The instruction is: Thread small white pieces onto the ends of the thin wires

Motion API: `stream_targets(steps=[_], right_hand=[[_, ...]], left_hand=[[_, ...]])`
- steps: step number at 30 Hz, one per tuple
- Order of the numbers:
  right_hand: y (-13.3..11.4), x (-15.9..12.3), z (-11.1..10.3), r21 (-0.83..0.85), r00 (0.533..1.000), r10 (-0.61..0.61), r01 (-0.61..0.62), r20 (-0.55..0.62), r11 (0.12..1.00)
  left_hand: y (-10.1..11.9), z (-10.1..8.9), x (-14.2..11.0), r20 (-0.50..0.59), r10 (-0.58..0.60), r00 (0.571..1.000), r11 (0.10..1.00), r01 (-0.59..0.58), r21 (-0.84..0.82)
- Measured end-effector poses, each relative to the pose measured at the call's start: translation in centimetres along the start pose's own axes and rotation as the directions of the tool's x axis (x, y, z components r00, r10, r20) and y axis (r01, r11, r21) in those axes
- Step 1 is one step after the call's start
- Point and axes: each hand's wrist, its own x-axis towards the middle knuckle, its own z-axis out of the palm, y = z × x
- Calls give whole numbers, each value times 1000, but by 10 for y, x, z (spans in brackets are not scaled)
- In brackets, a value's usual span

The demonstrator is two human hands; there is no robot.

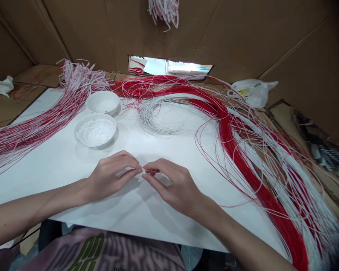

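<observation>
My left hand (pixel 111 177) and my right hand (pixel 169 186) meet fingertip to fingertip over the white sheet (pixel 135 214), just in front of me. Both pinch. A short red piece shows between the right thumb and forefinger, and something small and white shows at the left fingertips; I cannot make out more. A thick bundle of red and white wires (pixel 243 150) curves from the back round to the right of my right hand. A shallow white dish of small white pieces (pixel 95 130) sits beyond my left hand, with an empty white bowl (pixel 102 102) behind it.
A bundle of finished red-and-white wires (pixel 45 113) fans out at the left. A loose coil of thin white wires (pixel 161 116) lies mid-table. Cardboard walls (pixel 243 34) enclose the bench, with a small window opening (pixel 169 67). A white plastic bag (pixel 251 92) lies at back right.
</observation>
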Motion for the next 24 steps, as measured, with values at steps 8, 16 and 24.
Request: stream_targets(steps=[8,16,24], right_hand=[[9,0,5,-121,994,104,-108,-41,987],[15,2,2,-123,985,157,-164,-67,979],[12,1,3,-118,985,154,-163,-81,980]], left_hand=[[-12,-21,4,189,35,981,974,-75,213],[-15,-38,1,371,-231,899,932,95,351],[-26,-32,-2,332,-206,920,950,107,295]])
